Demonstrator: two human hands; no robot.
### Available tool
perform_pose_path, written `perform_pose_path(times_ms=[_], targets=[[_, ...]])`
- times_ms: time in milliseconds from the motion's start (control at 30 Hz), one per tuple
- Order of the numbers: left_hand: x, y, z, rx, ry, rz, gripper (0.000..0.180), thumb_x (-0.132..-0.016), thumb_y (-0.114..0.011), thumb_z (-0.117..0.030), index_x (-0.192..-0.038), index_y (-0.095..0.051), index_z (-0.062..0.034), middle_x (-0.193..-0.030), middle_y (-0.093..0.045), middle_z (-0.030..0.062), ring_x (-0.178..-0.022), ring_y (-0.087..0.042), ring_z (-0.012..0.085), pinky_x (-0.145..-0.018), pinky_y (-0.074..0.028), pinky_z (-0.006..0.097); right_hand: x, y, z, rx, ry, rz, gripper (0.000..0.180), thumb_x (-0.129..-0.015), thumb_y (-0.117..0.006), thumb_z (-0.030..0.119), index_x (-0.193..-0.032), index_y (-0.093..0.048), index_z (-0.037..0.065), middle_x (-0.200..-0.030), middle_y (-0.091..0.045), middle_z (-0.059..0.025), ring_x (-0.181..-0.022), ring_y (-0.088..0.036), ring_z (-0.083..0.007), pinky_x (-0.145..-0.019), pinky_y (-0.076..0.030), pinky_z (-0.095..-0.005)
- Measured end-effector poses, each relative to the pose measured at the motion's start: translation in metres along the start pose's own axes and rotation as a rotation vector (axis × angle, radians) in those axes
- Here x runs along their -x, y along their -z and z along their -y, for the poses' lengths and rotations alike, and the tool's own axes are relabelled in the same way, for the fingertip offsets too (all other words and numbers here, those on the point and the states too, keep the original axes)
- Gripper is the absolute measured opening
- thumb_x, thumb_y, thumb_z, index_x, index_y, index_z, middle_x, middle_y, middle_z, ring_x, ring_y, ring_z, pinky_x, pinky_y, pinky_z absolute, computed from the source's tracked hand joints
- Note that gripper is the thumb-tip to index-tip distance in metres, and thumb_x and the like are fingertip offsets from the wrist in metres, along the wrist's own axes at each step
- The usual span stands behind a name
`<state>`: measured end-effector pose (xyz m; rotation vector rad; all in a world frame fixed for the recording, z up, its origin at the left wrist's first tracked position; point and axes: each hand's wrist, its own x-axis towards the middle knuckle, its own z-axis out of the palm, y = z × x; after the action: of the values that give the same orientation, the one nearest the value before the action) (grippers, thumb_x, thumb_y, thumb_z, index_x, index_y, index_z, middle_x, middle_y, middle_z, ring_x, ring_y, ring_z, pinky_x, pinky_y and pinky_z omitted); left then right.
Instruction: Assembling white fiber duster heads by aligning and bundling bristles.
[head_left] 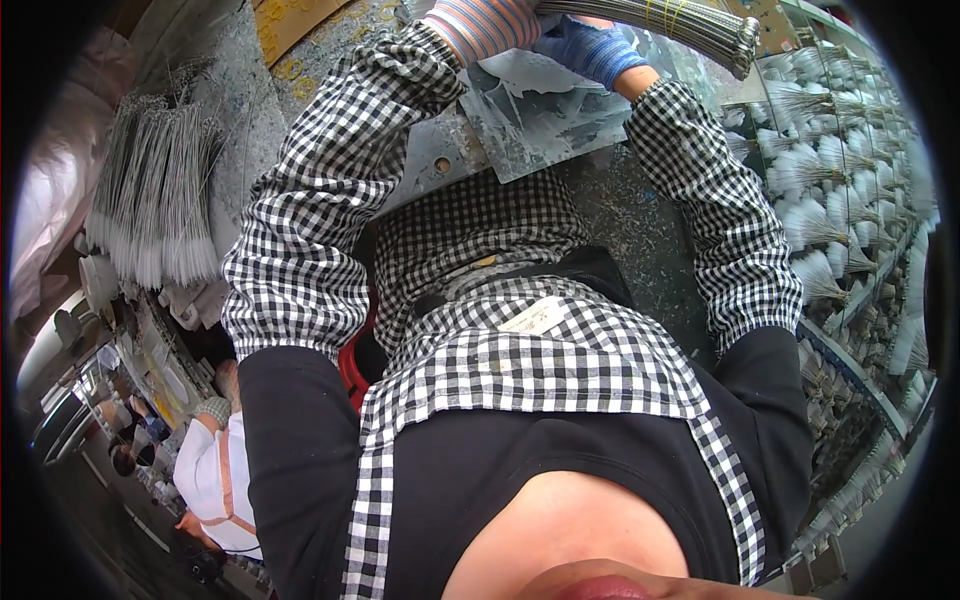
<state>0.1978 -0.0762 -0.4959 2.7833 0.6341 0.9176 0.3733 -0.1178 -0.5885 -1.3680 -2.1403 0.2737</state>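
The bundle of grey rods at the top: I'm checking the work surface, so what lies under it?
Under the bundle of grey rods lies a scratched metal sheet; both gloved hands cover the part beneath their grip.

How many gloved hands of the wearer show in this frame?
2. The left hand, in a striped glove, is at the top edge gripping the bundle of thin rods; the right hand, in a blue glove, sits just beneath the same bundle. Fingers are partly hidden.

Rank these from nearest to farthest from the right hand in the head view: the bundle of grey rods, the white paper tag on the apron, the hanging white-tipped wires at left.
1. Bundle of grey rods: at the right hand, top of picture.
2. White paper tag: on the apron, centre, below.
3. Hanging white-tipped wires: far left.
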Motion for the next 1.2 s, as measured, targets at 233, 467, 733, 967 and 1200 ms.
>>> perform_pose_path(times_ms=[233, 467, 733, 967, 1200], targets=[[-0.003, -0.002, 0.004, 0.143, 0.056, -0.065, 0.037, -0.071, -0.078, -0.009, -0.107, -0.068, -0.0141, -0.088, -0.066, 0.014, -0.085, -0.066, 0.0356, -0.075, -0.054, 0.044, -0.005, 0.0, -0.002, -0.152, 0.05, -0.073, 0.035, -0.082, -0.084, 0.032, -0.104, -0.074, 0.007, -0.098, -0.075, -0.0121, -0.092, -0.07, -0.0268, -0.085, -0.054, -0.0406], [-0.004, 0.003, 0.009, 0.081, -0.03, -0.101, 0.038, -0.071, -0.08, -0.011, -0.107, -0.068, -0.0139, -0.09, -0.068, 0.013, -0.088, -0.066, 0.0355, -0.077, -0.054, 0.045, -0.003, -0.004, -0.007, -0.333, -0.117, 0.133, 0.025, -0.087, -0.082, 0.026, -0.101, -0.076, 0.006, -0.091, -0.077, -0.0111, -0.085, -0.072, -0.0243, -0.079, -0.056, -0.0376], [0.006, 0.003, 0.003, 0.011, -0.092, -0.001, 0.041, -0.072, -0.082, -0.018, -0.111, -0.068, -0.0171, -0.095, -0.069, 0.0107, -0.091, -0.066, 0.0345, -0.081, -0.053, 0.047, 0.001, -0.01, -0.004, -0.13, -0.021, 0.048, 0.032, -0.083, -0.082, 0.035, -0.097, -0.073, 0.008, -0.091, -0.072, -0.0101, -0.085, -0.067, -0.0281, -0.082, -0.054, -0.0412], [0.007, 0.0, 0.001, 0.081, 0.035, -0.013, 0.04, -0.071, -0.08, -0.01, -0.109, -0.068, -0.0146, -0.093, -0.069, 0.0131, -0.089, -0.066, 0.0352, -0.079, -0.054, 0.046, -0.002, -0.003, 0.005, 0.037, -0.101, 0.15, 0.042, -0.088, -0.077, 0.045, -0.115, -0.074, 0.012, -0.099, -0.077, -0.0114, -0.09, -0.073, -0.0314, -0.083, -0.059, -0.0415], [0.049, 0.024, 0.006, 0.363, 0.23, -0.391, 0.052, -0.083, -0.07, -0.001, -0.133, -0.056, -0.0069, -0.121, -0.065, 0.0135, -0.107, -0.067, 0.0265, -0.089, -0.058, 0.038, 0.0, 0.058, 0.065, -0.03, -0.021, -0.106, 0.03, -0.086, -0.08, 0.033, -0.106, -0.076, 0.011, -0.085, -0.074, -0.0091, -0.079, -0.071, -0.0304, -0.073, -0.056, -0.04]])
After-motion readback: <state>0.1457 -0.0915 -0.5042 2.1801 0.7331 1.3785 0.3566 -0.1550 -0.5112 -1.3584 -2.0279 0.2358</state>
